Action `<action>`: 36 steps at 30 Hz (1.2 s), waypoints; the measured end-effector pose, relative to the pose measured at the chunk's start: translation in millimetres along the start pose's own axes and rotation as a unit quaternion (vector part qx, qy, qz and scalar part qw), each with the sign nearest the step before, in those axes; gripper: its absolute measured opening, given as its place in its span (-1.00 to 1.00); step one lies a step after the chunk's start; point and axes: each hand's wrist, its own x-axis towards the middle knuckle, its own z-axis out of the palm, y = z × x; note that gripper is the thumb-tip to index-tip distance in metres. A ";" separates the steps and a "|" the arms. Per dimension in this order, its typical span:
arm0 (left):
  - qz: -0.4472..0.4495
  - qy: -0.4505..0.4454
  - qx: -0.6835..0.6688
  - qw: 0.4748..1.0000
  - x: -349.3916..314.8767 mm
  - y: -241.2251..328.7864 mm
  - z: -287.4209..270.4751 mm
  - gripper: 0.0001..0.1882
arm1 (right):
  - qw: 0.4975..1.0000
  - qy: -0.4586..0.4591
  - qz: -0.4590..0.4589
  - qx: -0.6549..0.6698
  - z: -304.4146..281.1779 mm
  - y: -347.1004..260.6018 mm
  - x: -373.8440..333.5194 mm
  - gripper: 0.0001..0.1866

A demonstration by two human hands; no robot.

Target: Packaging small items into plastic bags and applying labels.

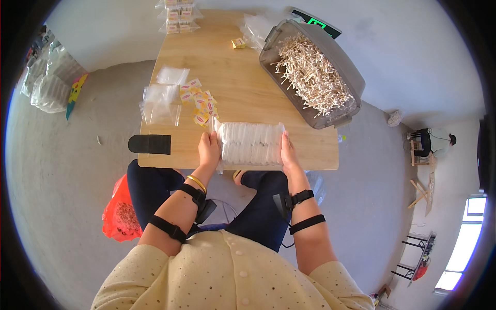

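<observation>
Between my two hands is a clear plastic bag packed with a row of white, see-through tubes or small packs [252, 143]; their exact kind is hard to make out. My left hand [208, 150] grips its left end, thumb up along the side. The right end is held by my right hand [289, 151]. The package is over the table's near edge. Just beyond my left hand lie loose yellow and white printed cards [202, 103]. Flat clear plastic bags [160, 99] are stacked to their left.
A grey bin [314, 121] full of cotton swabs [312, 75] stands at the table's [227, 57] right side. Behind it is a device with a green display [316, 21]. Filled small bags [179, 18] sit far left. A black strip [150, 144] overhangs the left edge; a red bag [123, 212] is below.
</observation>
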 end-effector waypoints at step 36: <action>0.431 -0.265 0.288 0.813 8.5 183.3 -102.1 -0.75 | 0.950 -0.161 -0.268 0.015 89.0 -132.0 -44.2 -0.61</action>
